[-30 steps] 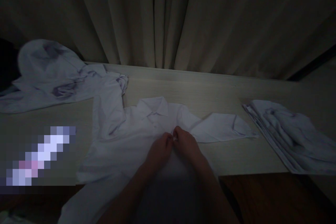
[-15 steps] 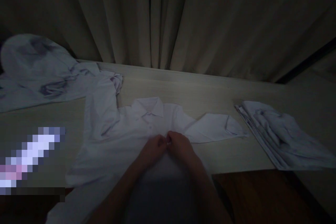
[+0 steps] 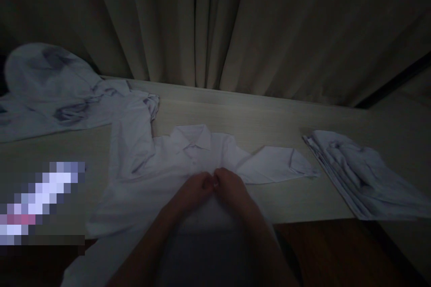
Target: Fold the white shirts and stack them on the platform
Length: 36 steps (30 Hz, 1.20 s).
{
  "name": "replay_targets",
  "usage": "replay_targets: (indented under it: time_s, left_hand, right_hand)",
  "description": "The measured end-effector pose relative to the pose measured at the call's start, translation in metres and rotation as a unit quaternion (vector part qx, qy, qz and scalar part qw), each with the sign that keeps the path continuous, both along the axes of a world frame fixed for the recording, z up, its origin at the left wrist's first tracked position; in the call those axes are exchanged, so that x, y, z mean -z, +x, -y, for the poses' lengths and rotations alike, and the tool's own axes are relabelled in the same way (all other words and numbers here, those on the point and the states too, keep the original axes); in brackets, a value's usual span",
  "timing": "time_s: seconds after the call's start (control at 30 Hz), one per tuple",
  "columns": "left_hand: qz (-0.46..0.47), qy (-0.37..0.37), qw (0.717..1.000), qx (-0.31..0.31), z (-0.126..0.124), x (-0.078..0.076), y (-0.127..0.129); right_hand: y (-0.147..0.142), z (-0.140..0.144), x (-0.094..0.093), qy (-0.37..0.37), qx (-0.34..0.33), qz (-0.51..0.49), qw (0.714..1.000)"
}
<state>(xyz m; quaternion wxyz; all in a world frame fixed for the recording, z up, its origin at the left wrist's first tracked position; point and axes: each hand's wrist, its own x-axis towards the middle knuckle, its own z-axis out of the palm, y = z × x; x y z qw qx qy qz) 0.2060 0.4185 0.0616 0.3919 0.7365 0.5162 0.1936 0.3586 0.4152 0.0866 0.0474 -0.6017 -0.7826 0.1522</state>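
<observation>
Head cam: left hand & right hand meet fingertip to fingertip, both pinched shut on the front placket of a white shirt. Shirt lies flat on pale table, collar straight ahead of the hands, body running back toward the person; both hands equally near. Right sleeve spreads sideways. Folded stack far right, crumpled pile far left, curtain behind. Nothing blocks the hands.

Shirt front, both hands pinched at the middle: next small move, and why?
Probably finish that fastening, then shift both hands a little toward the body along the front. The left hand and right hand meet fingertip to fingertip on the shirt below its collar; it is too dark to see a button.
</observation>
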Motion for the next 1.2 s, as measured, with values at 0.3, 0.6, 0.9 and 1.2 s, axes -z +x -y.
replay_targets:
  time_s: [0.3, 0.6, 0.9, 1.2]
  left_hand:
    - [-0.124, 0.061, 0.99, 0.016, 0.002, 0.009, 0.006]
    - [-0.168, 0.104, 0.98, 0.012, 0.003, 0.011, 0.008]
    - [-0.15, 0.124, 0.981, -0.006, 0.007, 0.012, 0.007]
    - [-0.139, 0.09, 0.986, -0.029, 0.004, 0.012, 0.007]
  right_hand:
    - [0.004, 0.001, 0.002, -0.038, 0.001, -0.041, 0.998]
    - [0.014, 0.0, -0.009, -0.094, 0.008, -0.13, 0.987]
    - [0.015, -0.002, -0.003, -0.028, 0.045, -0.105, 0.993]
    - [0.014, -0.005, -0.006, -0.02, 0.046, -0.124, 0.991]
